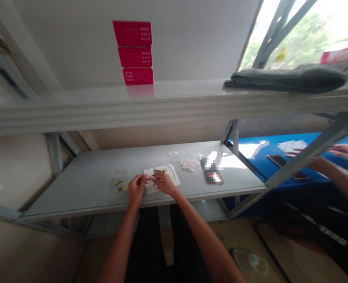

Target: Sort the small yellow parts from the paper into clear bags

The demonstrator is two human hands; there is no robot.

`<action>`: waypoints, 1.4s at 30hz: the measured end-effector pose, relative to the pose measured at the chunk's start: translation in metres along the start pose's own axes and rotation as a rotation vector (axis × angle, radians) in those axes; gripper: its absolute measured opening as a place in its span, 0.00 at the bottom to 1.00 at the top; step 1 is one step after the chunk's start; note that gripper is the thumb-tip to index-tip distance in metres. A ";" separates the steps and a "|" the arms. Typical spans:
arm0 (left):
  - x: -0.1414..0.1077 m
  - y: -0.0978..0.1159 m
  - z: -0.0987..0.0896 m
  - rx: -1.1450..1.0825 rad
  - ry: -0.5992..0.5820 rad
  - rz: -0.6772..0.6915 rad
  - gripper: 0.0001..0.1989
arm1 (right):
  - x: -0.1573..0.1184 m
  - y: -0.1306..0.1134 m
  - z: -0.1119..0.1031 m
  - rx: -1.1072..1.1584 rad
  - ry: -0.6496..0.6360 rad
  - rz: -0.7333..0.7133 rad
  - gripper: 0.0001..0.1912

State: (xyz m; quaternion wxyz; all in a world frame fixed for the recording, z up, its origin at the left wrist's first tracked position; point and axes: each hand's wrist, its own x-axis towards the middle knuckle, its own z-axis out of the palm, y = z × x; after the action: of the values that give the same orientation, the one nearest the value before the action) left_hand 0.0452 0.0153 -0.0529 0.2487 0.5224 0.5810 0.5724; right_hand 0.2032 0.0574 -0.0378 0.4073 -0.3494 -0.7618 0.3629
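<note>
My left hand (136,189) is closed with its fingertips pinched at the left part of a white sheet (172,175), cloth or paper, on the grey table. My right hand (164,184) reaches over the same sheet, fingers bent together and almost touching the left fingertips. What sits between the fingers is too small to tell. Small yellow and dark pieces (161,171) lie on the sheet just beyond my right hand. Left of my left hand is a clear plastic bag (115,182) with more yellow and dark pieces inside.
Clear plastic bags (189,162) and a blurred-out item (212,173) lie to the right. A shelf edge (174,112) spans above, bearing red boxes (138,57) and folded grey cloth (286,78). At the blue table (250,157), another person's hands are near a phone (287,167).
</note>
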 end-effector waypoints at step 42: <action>0.000 -0.003 -0.001 -0.083 -0.162 -0.031 0.18 | -0.023 0.008 0.009 0.200 0.188 0.072 0.15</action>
State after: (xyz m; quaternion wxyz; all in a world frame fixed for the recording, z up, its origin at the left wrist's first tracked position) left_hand 0.0428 0.0157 -0.0556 0.3253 0.5472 0.5428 0.5478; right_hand 0.2064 0.0400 -0.0565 0.4963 -0.3664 -0.6674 0.4171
